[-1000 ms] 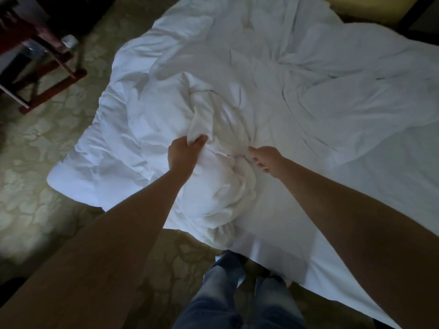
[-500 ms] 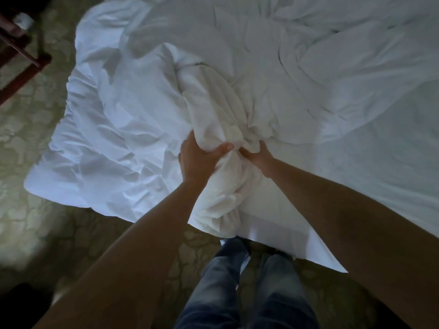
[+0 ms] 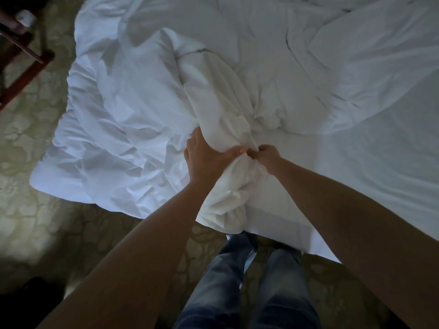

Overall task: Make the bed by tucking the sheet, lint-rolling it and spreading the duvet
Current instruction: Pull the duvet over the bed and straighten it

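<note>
Only one cam here, head-worn wide-angle, pointing steeply down from close above the crumpled white fabric duvet (image 3: 133, 129), wearer's blue denim-clad legs (image 3: 228, 281) at bottom edge.

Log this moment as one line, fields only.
step: duvet | left hand: grips duvet bunch | right hand: pinches same bunch | state: crumpled, not spread

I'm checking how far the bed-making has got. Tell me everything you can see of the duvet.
The duvet is white, soft-looking cloth, heavily creased and unspread. It lies in a heap across the flat sheet, its left part draped over the edge toward the patterned floor. A bunched ridge runs to the near edge, gripped there by the left hand and right hand.
</note>
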